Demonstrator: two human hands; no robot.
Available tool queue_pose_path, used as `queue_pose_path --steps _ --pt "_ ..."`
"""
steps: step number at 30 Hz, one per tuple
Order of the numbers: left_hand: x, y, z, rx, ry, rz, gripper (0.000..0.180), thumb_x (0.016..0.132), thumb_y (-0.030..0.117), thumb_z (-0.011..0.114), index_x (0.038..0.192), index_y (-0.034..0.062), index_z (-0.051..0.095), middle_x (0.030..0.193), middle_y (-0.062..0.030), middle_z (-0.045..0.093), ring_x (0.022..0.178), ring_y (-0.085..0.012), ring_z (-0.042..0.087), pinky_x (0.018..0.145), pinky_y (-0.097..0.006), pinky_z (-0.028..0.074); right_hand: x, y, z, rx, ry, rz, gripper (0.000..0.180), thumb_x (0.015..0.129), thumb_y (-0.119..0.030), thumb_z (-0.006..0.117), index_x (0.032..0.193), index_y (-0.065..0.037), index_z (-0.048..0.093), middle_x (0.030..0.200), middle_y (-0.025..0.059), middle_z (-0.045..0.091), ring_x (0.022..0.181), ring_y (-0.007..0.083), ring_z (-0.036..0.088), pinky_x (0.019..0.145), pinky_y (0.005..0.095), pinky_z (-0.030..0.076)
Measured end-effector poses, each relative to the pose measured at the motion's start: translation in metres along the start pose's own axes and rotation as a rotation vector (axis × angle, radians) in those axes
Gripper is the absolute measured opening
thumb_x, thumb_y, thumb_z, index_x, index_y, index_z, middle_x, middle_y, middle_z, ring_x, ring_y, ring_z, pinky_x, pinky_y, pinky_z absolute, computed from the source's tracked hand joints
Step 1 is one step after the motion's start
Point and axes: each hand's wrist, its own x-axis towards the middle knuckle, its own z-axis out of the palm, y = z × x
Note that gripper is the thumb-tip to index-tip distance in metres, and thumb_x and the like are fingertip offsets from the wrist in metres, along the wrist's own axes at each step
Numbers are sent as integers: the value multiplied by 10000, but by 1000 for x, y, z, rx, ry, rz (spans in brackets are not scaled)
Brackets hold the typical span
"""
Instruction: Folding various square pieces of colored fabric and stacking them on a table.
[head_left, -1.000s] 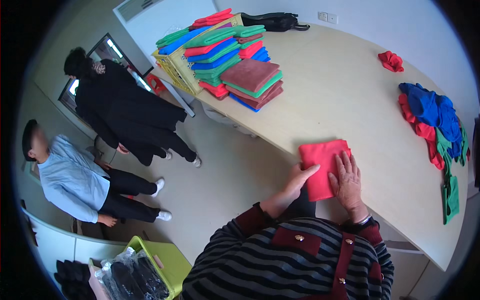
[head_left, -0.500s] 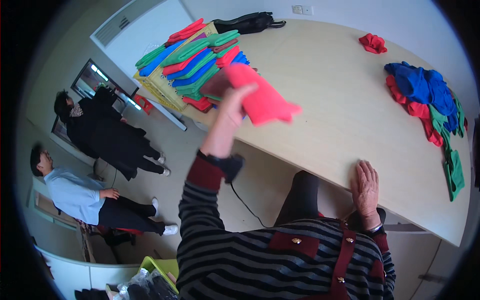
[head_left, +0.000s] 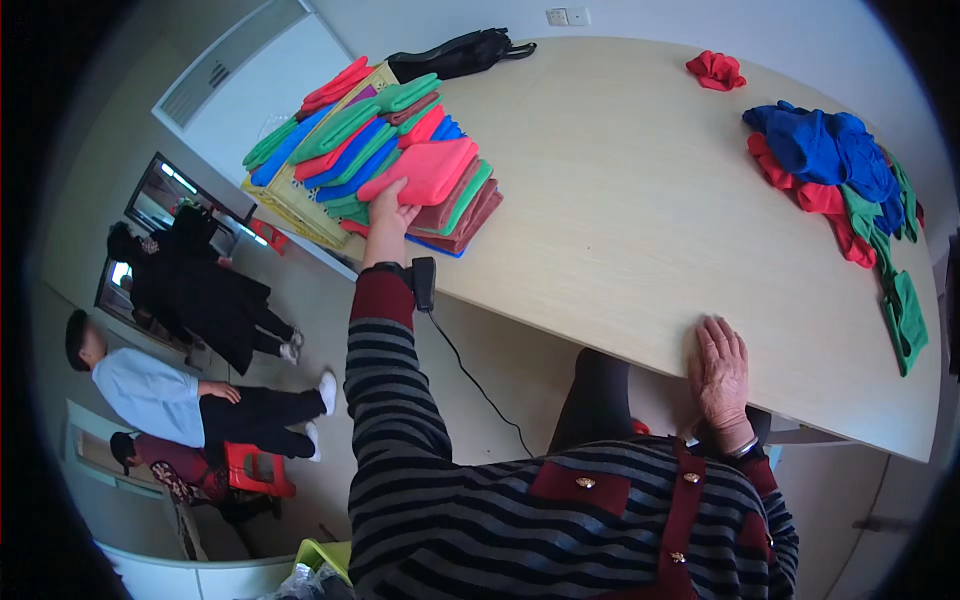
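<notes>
My left hand (head_left: 391, 207) reaches to the far left of the table and grips the near edge of a folded red cloth (head_left: 428, 168). The cloth rests on a stack of folded brown and green cloths (head_left: 468, 217), beside many folded green, blue and red cloths (head_left: 350, 150) in and against a yellow basket (head_left: 283, 213). Flat on the table's near edge lies my right hand (head_left: 720, 368), fingers stretched out and holding nothing. A crumpled pile of blue, red and green cloths (head_left: 825, 155) is at the right.
A lone crumpled red cloth (head_left: 716, 70) lies at the back of the pale table (head_left: 590, 190). Behind the basket is a black bag (head_left: 455, 55). People stand on the floor at the left, near a red stool (head_left: 262, 470). A cable (head_left: 475, 375) hangs from my left wrist.
My left hand has carried the folded red cloth leftward and brought it onto the stack. My right hand has stayed on the table. The view has shifted slightly.
</notes>
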Motion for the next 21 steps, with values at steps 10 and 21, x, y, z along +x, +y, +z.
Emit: queue_pose_path --steps 10,21 --pt "-20 25 -30 687 390 474 604 813 215 792 1310 1 523 1206 -239 624 1073 -382 637 861 -573 525 2 -6 10 38 41 -47 467 926 -172 577 1360 -7 527 1438 172 509 1383 354 424 1176 497 296" --pt "-26 23 -50 1702 6 1291 485 972 486 535 1296 132 612 1350 -183 587 1234 -385 544 1021 -544 435 3 -11 -1 208 97 -123 444 901 -129 595 1325 -5 546 1405 197 519 1323 402 461 1133 483 353"
